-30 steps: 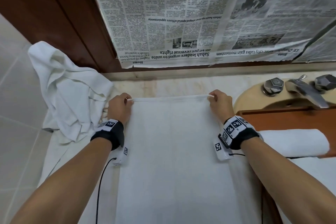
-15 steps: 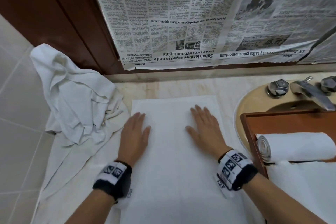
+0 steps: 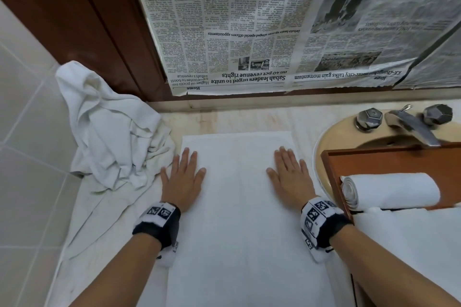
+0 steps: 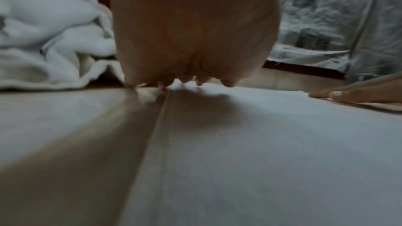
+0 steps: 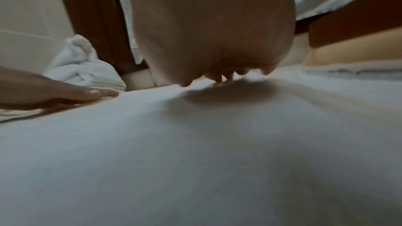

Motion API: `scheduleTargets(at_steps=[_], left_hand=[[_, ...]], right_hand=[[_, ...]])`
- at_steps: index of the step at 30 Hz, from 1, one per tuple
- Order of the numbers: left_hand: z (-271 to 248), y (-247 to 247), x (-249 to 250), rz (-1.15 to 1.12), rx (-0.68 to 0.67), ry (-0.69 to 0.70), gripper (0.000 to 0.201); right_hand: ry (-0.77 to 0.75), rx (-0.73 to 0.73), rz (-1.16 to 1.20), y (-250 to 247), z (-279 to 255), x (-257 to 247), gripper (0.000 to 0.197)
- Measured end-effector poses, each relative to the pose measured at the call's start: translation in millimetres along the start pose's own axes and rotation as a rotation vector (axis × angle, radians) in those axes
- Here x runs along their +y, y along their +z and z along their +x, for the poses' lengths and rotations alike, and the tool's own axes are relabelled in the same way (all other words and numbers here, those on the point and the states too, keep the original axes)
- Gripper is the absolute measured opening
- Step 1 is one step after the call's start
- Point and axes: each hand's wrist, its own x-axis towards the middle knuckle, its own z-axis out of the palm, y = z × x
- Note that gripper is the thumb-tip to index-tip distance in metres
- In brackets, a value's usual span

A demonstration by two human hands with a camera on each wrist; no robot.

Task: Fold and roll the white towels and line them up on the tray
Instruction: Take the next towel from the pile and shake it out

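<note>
Both the left hand (image 3: 183, 179) and the right hand (image 3: 290, 177) lie flat, fingers straight, on the folded white towel (image 3: 239, 219), whose long axis runs 12 to 6 o'clock between them, its far edge at 12 equally near both hands.

You've got two hands, left hand (image 3: 183, 178) and right hand (image 3: 289, 177), on one flat towel (image 3: 239, 219); one rolled towel (image 3: 391, 190) in one tray (image 3: 389, 159); one crumpled towel pile (image 3: 109, 129); two tap knobs, left knob (image 3: 369, 117) and right knob (image 3: 437, 113).
</note>
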Motion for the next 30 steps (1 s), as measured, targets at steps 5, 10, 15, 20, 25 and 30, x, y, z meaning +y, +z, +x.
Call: scheduleTargets(at_steps=[5, 10, 15, 20, 25, 30], left_hand=[[-84, 16, 14, -0.078, -0.020, 0.058, 0.085], [-118, 54, 4, 0.020, -0.008, 0.061, 0.092], [-111, 49, -5, 0.035, 0.045, 0.042, 0.079], [-114, 45, 5, -0.017, 0.068, -0.042, 0.084], [-138, 57, 16, 0.040, -0.029, 0.061, 0.078], [-142, 64, 3, 0.083, -0.003, 0.066, 0.076]], right_hand=[[-0.114, -0.031, 0.036, 26, -77, -29, 0.071], [-0.174, -0.015, -0.029, 56, -103, -34, 0.076], [-0.056, 0.024, -0.038, 54, -93, -15, 0.081], [0.045, 0.067, 0.056, 46, -101, -12, 0.087], [-0.130, 0.029, -0.013, 68, -140, -22, 0.082], [-0.040, 0.068, 0.015, 65, -140, 0, 0.084]])
